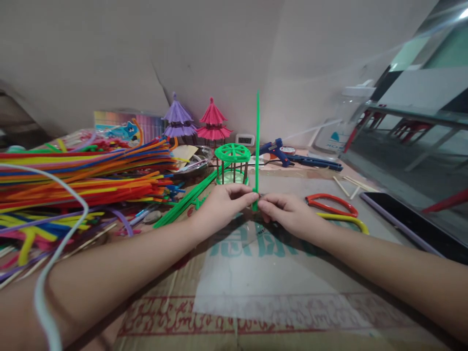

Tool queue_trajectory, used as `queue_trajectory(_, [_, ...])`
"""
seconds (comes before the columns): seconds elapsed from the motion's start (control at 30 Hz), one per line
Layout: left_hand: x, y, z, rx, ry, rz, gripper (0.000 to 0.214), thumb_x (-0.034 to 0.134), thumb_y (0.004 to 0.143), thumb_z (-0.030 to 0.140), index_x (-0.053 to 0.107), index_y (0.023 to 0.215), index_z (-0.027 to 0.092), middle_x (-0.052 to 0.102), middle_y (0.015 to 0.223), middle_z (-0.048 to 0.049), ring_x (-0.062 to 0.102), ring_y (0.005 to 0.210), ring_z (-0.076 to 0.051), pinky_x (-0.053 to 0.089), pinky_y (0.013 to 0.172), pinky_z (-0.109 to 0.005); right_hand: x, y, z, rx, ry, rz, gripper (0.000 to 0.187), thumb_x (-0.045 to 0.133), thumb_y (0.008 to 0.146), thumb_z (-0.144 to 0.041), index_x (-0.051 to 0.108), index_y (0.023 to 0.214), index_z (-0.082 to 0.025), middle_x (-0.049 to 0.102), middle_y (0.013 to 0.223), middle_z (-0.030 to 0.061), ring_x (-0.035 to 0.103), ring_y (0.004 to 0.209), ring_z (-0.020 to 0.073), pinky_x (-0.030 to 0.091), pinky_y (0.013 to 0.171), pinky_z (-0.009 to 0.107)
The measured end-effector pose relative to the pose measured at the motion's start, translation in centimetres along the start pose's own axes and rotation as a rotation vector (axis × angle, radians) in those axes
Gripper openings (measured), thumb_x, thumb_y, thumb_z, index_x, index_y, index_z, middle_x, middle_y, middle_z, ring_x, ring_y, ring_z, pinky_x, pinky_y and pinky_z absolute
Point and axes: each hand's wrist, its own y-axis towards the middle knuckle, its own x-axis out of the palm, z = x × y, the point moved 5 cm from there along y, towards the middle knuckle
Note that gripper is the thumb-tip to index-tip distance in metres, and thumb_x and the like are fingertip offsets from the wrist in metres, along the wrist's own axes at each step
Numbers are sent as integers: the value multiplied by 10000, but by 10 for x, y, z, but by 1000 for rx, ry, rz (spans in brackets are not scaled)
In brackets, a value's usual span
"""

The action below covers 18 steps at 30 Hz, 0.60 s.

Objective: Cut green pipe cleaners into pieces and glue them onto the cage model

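Note:
A green pipe cleaner (257, 141) stands upright between my two hands, its lower end bent or doubled over. My left hand (237, 197) pinches it from the left near the bottom. From the other side, the closed fingers of my right hand (278, 207) meet its lower end. Just behind my hands is a small round green frame (233, 153) with a spoked top on brown posts. A bundle of loose green pipe cleaners (188, 197) lies to the left of it.
Many coloured pipe cleaners (84, 170) pile up on the left. Purple (177, 117) and pink (212, 119) tiered roofs stand at the back. A glue gun (276, 151), pliers with red and yellow handles (332, 204), a phone (409, 219) and a clear bottle (334, 122) are rightward. A white cable (69, 239) crosses my left forearm.

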Motion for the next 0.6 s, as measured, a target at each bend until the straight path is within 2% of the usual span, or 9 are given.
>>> queue_trajectory(0.27, [1, 0, -1, -9, -44, 15, 252, 648, 798, 390, 686, 794, 141, 644, 741, -17, 557, 689, -132, 430, 645, -251, 1, 0, 2, 47, 36, 21, 254, 506, 879, -384, 580, 720, -201, 602, 630, -14, 527, 575, 124, 397, 556, 251])
queue_trajectory(0.6, [2, 0, 1, -9, -53, 10, 238, 652, 797, 374, 684, 781, 139, 631, 726, -4, 544, 682, -122, 421, 669, -251, 1, 0, 1, 49, 11, 17, 247, 503, 878, -372, 570, 706, -209, 600, 629, -19, 542, 581, 128, 407, 567, 254])
